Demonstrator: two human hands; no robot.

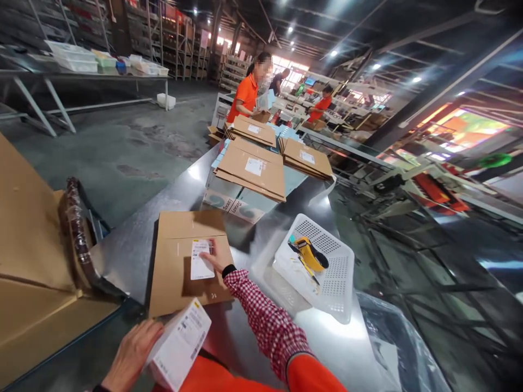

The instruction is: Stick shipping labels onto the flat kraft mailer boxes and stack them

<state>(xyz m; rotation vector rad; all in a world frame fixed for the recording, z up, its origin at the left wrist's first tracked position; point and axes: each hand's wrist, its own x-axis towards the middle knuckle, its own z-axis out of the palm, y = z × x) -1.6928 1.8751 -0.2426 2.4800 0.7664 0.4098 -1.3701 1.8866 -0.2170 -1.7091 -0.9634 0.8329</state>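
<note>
A flat brown cardboard box lies on the metal table in front of me. My right hand rests on it with fingers stretched flat, pressing a white label on the box's top. My left hand, near the bottom edge, grips a stack of white label sheets. My right sleeve is red-and-white check with an orange cuff.
A white perforated tray with a yellow tape dispenser sits to the right. Stacks of flat cardboard boxes lie farther along the table. A person in orange stands at the far end. Large cardboard sheets lean at left.
</note>
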